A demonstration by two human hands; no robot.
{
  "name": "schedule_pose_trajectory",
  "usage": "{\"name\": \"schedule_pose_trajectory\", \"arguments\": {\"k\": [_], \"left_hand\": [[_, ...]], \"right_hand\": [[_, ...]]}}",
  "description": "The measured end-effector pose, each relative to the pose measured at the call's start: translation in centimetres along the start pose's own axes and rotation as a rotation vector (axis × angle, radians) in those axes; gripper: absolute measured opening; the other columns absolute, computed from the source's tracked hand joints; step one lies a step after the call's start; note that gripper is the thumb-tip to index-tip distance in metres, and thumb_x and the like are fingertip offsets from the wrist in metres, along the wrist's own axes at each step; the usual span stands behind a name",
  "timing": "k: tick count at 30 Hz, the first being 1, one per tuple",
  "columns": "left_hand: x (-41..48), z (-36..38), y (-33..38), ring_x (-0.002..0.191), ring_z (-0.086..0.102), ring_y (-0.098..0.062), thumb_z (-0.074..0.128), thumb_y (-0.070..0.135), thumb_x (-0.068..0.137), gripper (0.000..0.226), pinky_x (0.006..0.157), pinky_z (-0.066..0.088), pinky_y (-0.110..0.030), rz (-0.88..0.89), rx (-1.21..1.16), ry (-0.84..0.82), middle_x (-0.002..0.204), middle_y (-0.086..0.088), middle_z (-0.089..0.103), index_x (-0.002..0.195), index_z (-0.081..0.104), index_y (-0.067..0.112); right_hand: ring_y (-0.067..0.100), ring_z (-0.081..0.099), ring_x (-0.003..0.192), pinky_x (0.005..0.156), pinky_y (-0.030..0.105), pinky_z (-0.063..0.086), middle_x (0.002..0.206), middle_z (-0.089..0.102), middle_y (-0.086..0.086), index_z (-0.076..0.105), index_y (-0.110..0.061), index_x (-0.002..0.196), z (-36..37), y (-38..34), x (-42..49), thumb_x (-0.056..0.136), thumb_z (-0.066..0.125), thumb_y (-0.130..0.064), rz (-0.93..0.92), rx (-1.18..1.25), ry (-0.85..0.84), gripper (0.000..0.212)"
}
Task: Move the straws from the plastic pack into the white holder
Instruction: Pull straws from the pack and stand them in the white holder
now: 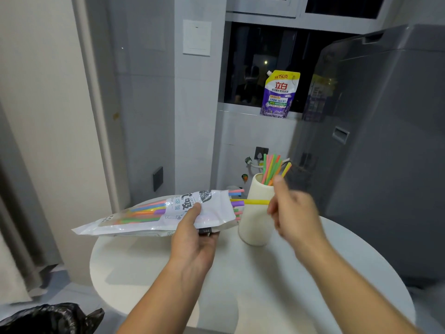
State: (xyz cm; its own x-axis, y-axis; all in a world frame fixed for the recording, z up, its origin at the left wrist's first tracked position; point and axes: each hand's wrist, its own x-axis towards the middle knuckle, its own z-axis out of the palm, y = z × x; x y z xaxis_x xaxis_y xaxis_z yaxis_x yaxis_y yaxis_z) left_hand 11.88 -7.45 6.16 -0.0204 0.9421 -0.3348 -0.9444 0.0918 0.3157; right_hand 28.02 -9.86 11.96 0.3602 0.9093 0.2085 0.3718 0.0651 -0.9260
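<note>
Though open, plastic pack [212, 209] with straws [144, 210]

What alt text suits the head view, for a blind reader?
A person's right hand pinches a yellow straw sticking out of a plastic pack gripped by the left hand, over a round white table. A white holder there holds several coloured straws.

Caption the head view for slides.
Left hand holds plastic straw pack; right hand pinches yellow straw before white cylindrical holder.

Glossy plastic pack [156, 213] — matt white holder [256, 213]
</note>
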Motion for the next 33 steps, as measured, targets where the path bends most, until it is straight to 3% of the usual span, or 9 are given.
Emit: {"name": "schedule_pose_trajectory", "arguments": {"k": [3, 6, 9, 13, 18, 21, 24, 27, 33], "left_hand": [[-0.2, 0.2, 0.5, 0.109, 0.073, -0.024, 0.064, 0.006, 0.096, 0.043, 0.074, 0.064, -0.04, 0.002, 0.0, -0.029, 0.124, -0.01, 0.075, 0.139, 0.06, 0.012], [-0.7, 0.3, 0.4, 0.11, 0.073, -0.025, 0.064, 0.006, 0.097, 0.041, 0.08, 0.063, -0.042, -0.003, 0.016, -0.05, 0.125, -0.011, 0.075, 0.137, 0.06, 0.01], [-1.2, 0.3, 0.0, 0.108, 0.073, -0.024, 0.064, 0.006, 0.097, 0.04, 0.084, 0.059, -0.042, -0.007, 0.05, -0.072, 0.124, -0.011, 0.075, 0.136, 0.061, 0.009], [-1.3, 0.5, -0.4, 0.105, 0.074, -0.023, 0.063, 0.006, 0.097, 0.039, 0.086, 0.059, -0.043, 0.037, 0.099, -0.089, 0.122, -0.007, 0.076, 0.135, 0.061, 0.015], [-1.2, 0.2, -0.9, 0.105, 0.075, -0.021, 0.065, 0.006, 0.096, 0.039, 0.082, 0.063, -0.041, 0.06, 0.153, -0.113, 0.122, -0.004, 0.077, 0.134, 0.062, 0.018], [-1.2, 0.2, -1.2, 0.102, 0.076, -0.022, 0.065, 0.006, 0.095, 0.037, 0.086, 0.062, -0.042, 0.064, 0.176, -0.116, 0.122, -0.006, 0.077, 0.131, 0.064, 0.016], [-1.2, 0.1, -1.3, 0.101, 0.076, -0.022, 0.066, 0.007, 0.095, 0.033, 0.089, 0.06, -0.044, 0.067, 0.192, -0.114, 0.12, -0.007, 0.077, 0.127, 0.065, 0.017], [-1.1, -0.1, -1.2, 0.094, 0.078, -0.019, 0.066, 0.005, 0.095, 0.029, 0.079, 0.063, -0.041, 0.074, 0.193, -0.115, 0.111, -0.001, 0.08, 0.118, 0.066, 0.022], [-1.3, -0.1, -1.9, 0.099, 0.076, -0.021, 0.066, 0.007, 0.095, 0.038, 0.082, 0.062, -0.04, 0.079, 0.25, -0.121, 0.12, -0.005, 0.078, 0.13, 0.064, 0.019]], "right_hand": [[0.022, 0.055, 0.054, 0.058, 0.034, 0.046, 0.057, 0.06, 0.001, 0.059, -0.011, 0.066, 1.6, 2.4, -2.7, 0.094, 0.044, -0.063, 0.099, -0.055, -0.084, 0.061], [0.028, 0.068, 0.074, 0.064, 0.04, 0.06, 0.098, 0.066, 0.019, 0.062, -0.008, 0.111, 2.1, 3.3, -1.9, 0.09, 0.059, -0.057, 0.342, 0.427, -0.018, 0.053], [0.03, 0.075, 0.092, 0.079, 0.047, 0.063, 0.122, 0.063, 0.024, 0.046, -0.006, 0.137, 1.1, 3.0, -0.5, 0.092, 0.065, -0.048, 0.288, 0.765, 0.171, 0.064], [0.029, 0.075, 0.093, 0.086, 0.043, 0.06, 0.112, 0.069, 0.025, 0.058, -0.008, 0.113, 0.7, 2.3, -0.4, 0.103, 0.051, -0.036, 0.195, 0.687, 0.158, 0.03], [0.032, 0.074, 0.091, 0.082, 0.043, 0.062, 0.099, 0.077, 0.017, 0.071, -0.008, 0.104, 2.3, 2.3, -1.2, 0.104, 0.048, -0.031, 0.135, 0.45, 0.034, 0.033], [0.016, 0.074, 0.071, 0.068, 0.031, 0.061, 0.084, 0.079, 0.004, 0.073, -0.018, 0.09, 2.4, 2.3, -1.3, 0.105, 0.046, -0.029, 0.111, 0.427, -0.052, 0.033], [0.008, 0.071, 0.062, 0.054, 0.023, 0.054, 0.085, 0.077, 0.001, 0.066, -0.018, 0.104, 2.6, 2.4, -1.3, 0.105, 0.045, -0.035, 0.141, 0.484, -0.109, 0.027], [0.019, 0.076, 0.08, 0.062, 0.033, 0.058, 0.108, 0.073, 0.009, 0.046, -0.022, 0.132, 2.3, 2.6, -0.9, 0.103, 0.046, -0.044, 0.152, 0.544, 0.057, 0.037], [0.009, 0.064, 0.059, 0.051, 0.022, 0.05, 0.084, 0.068, 0.0, 0.059, -0.022, 0.099, 2.6, 2.1, -2.0, 0.106, 0.04, -0.036, 0.104, 0.367, -0.107, 0.025]]}}
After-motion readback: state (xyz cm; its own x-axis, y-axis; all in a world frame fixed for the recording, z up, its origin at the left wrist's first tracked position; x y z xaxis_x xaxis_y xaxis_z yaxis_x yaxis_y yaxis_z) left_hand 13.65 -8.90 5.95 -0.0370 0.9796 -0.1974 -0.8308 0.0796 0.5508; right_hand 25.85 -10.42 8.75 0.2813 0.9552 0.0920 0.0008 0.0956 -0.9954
